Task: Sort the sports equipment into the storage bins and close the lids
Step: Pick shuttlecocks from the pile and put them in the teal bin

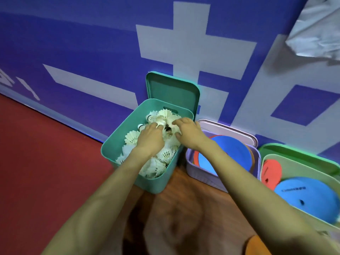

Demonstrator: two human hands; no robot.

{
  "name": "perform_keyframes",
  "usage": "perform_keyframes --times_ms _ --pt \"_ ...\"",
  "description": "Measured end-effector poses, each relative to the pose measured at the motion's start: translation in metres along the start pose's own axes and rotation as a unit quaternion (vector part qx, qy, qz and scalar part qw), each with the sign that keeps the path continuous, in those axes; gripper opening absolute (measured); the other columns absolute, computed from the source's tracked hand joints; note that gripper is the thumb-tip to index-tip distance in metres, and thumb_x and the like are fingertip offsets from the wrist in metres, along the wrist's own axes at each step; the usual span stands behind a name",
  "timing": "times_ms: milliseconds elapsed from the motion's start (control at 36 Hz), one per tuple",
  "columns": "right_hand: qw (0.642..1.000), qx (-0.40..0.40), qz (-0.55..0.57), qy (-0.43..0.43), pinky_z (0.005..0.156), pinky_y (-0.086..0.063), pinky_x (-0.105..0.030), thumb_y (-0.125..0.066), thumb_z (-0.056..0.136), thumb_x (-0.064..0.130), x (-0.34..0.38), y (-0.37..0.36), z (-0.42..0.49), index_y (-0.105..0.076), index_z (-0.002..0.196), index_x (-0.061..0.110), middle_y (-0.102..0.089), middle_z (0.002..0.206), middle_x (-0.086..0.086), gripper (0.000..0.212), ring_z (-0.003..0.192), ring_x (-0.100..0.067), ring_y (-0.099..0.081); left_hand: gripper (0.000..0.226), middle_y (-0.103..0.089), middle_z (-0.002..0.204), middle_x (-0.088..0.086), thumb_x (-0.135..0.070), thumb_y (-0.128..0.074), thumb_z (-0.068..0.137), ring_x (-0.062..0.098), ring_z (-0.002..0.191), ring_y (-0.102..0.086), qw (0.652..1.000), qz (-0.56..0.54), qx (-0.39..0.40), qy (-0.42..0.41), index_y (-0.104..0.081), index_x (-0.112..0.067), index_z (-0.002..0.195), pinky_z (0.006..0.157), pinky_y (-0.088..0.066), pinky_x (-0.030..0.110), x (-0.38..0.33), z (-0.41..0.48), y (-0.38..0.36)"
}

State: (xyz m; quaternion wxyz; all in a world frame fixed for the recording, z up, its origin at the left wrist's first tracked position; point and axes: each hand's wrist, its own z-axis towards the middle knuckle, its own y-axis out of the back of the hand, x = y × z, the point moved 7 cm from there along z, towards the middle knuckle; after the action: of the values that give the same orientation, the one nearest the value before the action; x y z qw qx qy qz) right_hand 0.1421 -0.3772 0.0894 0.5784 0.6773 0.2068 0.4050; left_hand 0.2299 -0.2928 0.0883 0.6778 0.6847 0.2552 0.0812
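Both hands are down in the teal bin (117,144): left hand (150,138) lies flat on the shuttlecocks (163,155), fingers loosely curled; right hand (187,131) curls over some at the far end, grip hard to tell. This looks like settling the heap. Next, I'd judge: reach for the teal lid (174,89) propped behind against the wall and close it.

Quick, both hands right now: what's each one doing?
Left hand: in the teal bin, pressing on shuttlecocks; grip cannot be told.
Right hand: same bin, fingers curled on shuttlecocks; grip unclear.
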Motion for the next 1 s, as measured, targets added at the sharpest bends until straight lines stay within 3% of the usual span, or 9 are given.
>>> perform_keyframes --times_ms 111,194,278,361,500,611,722,833,1000 --pt "0.995 -0.089 0.044 0.025 0.106 -0.031 -0.043 -0.053 0.088 0.017 -0.031 0.025 -0.083 -0.052 0.129 0.013 -0.052 0.132 -0.008 0.041 0.126 -0.028 -0.043 0.038 -0.047 0.134 0.008 -0.014 -0.048 0.091 0.029 0.124 -0.042 0.995 -0.019 -0.063 -0.07 -0.052 -0.012 0.129 0.102 -0.035 0.039 -0.067 -0.041 0.0" --pt "0.983 -0.167 0.077 0.028 0.097 -0.041 -0.042 -0.051 0.082 0.015 -0.06 0.043 -0.155 -0.063 0.114 0.005 -0.063 0.112 -0.015 0.036 0.108 -0.034 -0.057 0.037 -0.052 0.128 0.008 -0.013 -0.05 0.089 0.029 0.12 -0.045 0.987 -0.026 -0.087 -0.136 -0.056 -0.013 0.125 0.1 -0.035 0.038 -0.121 -0.074 -0.01" --pt "0.976 -0.202 0.087 -0.006 0.09 -0.038 -0.032 -0.045 0.084 0.021 -0.088 0.054 -0.23 -0.063 0.109 0.005 -0.064 0.103 -0.011 0.035 0.101 -0.026 -0.055 0.032 -0.06 0.114 0.009 -0.011 -0.054 0.082 0.032 0.108 -0.055 0.974 -0.036 -0.083 -0.207 -0.064 -0.012 0.113 0.09 -0.043 0.04 -0.175 -0.113 -0.028" --pt "0.971 -0.217 0.075 -0.066 0.085 -0.039 -0.03 -0.051 0.085 0.016 -0.123 0.051 -0.299 -0.064 0.107 0.006 -0.064 0.1 -0.009 0.027 0.097 -0.027 -0.056 0.03 -0.064 0.101 0.01 -0.015 -0.051 0.074 0.035 0.095 -0.061 0.963 -0.066 -0.058 -0.256 -0.068 -0.01 0.099 0.08 -0.048 0.041 -0.222 -0.148 -0.052" --pt "0.956 -0.199 0.078 -0.199 0.089 -0.045 -0.038 -0.058 0.087 0.007 -0.177 0.034 -0.392 -0.063 0.111 0.008 -0.062 0.111 -0.008 0.024 0.106 -0.029 -0.056 0.034 -0.049 0.13 0.0 -0.022 -0.047 0.094 0.023 0.121 -0.044 0.956 -0.019 0.044 -0.288 -0.052 -0.018 0.127 0.098 -0.033 0.035 -0.279 -0.193 -0.11" --pt "0.951 -0.182 0.05 -0.246 0.086 -0.043 -0.035 -0.061 0.084 0.004 -0.198 0.026 -0.439 -0.064 0.109 0.007 -0.063 0.108 -0.011 0.025 0.105 -0.031 -0.056 0.035 -0.049 0.129 0.0 -0.022 -0.048 0.093 0.023 0.122 -0.044 0.95 -0.04 0.122 -0.285 -0.052 -0.02 0.128 0.095 -0.038 0.035 -0.306 -0.218 -0.145" --pt "0.946 -0.149 0.026 -0.287 0.095 -0.04 -0.038 -0.059 0.088 0.008 -0.213 0.017 -0.466 -0.062 0.116 0.006 -0.06 0.119 -0.012 0.028 0.115 -0.032 -0.05 0.035 -0.048 0.133 -0.001 -0.022 -0.049 0.093 0.023 0.121 -0.046 0.941 -0.049 0.179 -0.283 -0.053 -0.021 0.128 0.092 -0.041 0.038 -0.327 -0.231 -0.173" --pt "0.951 -0.089 -0.002 -0.296 0.096 -0.038 -0.036 -0.054 0.09 0.014 -0.224 0.0 -0.468 -0.059 0.121 0.011 -0.056 0.126 -0.011 0.031 0.118 -0.029 -0.047 0.037 -0.046 0.134 0.002 -0.017 -0.05 0.093 0.026 0.123 -0.046 0.926 -0.066 0.237 -0.285 -0.053 -0.019 0.13 0.095 -0.041 0.038 -0.348 -0.234 -0.201" --pt "0.949 -0.043 0.02 -0.312 0.093 -0.044 -0.038 -0.046 0.088 0.004 -0.246 -0.017 -0.444 -0.057 0.122 0.01 -0.054 0.126 -0.011 0.037 0.118 -0.028 -0.047 0.035 -0.053 0.128 0.014 -0.009 -0.046 0.092 0.03 0.12 -0.048 0.918 -0.119 0.274 -0.262 -0.058 -0.012 0.125 0.098 -0.042 0.039 -0.376 -0.219 -0.223"
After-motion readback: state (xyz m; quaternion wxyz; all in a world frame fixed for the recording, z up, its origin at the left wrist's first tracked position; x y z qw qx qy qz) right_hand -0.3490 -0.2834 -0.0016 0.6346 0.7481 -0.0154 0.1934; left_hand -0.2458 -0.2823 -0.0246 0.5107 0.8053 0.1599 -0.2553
